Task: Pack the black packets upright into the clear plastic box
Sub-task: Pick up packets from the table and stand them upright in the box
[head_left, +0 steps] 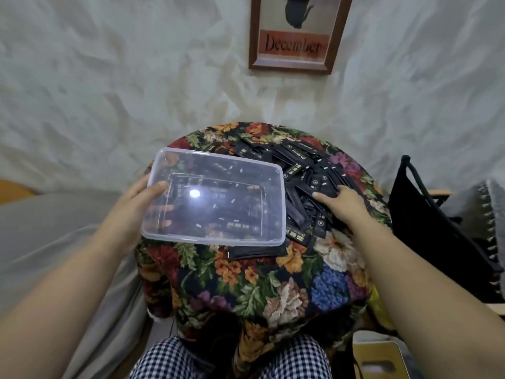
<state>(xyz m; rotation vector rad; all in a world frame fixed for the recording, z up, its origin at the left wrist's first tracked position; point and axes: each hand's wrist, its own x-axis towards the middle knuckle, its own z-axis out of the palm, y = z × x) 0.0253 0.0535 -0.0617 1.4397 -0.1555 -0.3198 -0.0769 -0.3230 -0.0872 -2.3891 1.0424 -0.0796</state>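
Over the flowered surface (273, 283) I hold the clear plastic box (216, 198) tilted, its open side toward me and empty; my left hand (131, 212) grips its left end, thumb on the rim, fingers (161, 209) behind the base. Right of the box, the black packets (306, 165) lie flat in a loose heap with small pale markings, some showing through the plastic. My right hand (341, 203) rests on the heap, fingers spread flat, gripping nothing. One packet (257, 251) lies just below the box. Beyond the box, a framed "December" picture (296, 31) hangs on the pale wall.
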